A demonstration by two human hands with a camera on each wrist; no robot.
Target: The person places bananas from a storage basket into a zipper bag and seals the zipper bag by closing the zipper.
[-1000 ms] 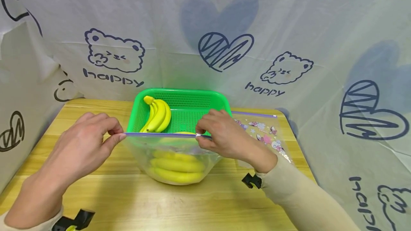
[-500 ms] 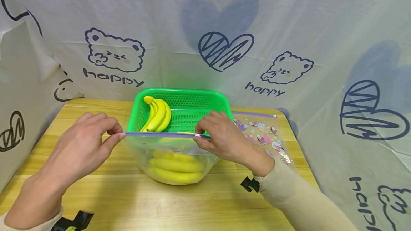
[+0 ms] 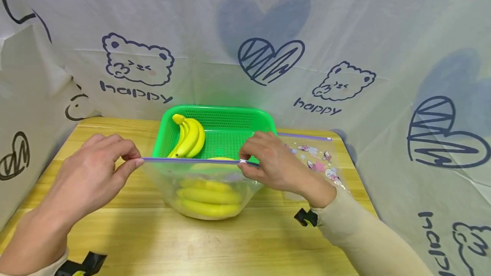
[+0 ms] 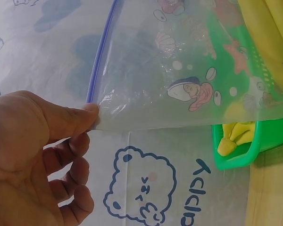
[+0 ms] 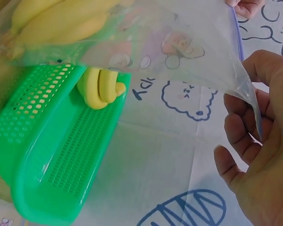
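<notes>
A clear zip bag printed with small cartoon figures hangs upright between both hands, its purple zip strip stretched nearly level. Through its front show yellow bananas at the bottom. The left hand pinches the strip's left corner between thumb and index finger; its other fingers curl loosely in the left wrist view. Near the right end, the right hand pinches the strip at the white slider. In the right wrist view, the bag's edge runs between that thumb and the fingers.
Behind the bag stands a green perforated basket with a banana bunch at its left. A second printed zip bag lies flat on the wooden table at right. Patterned white cloth rises around the table.
Both hands have moved slightly apart, the left one leftward and the right one rightward with the slider. The length of zip between them is longer. Bananas in the bag shifted a little left.
</notes>
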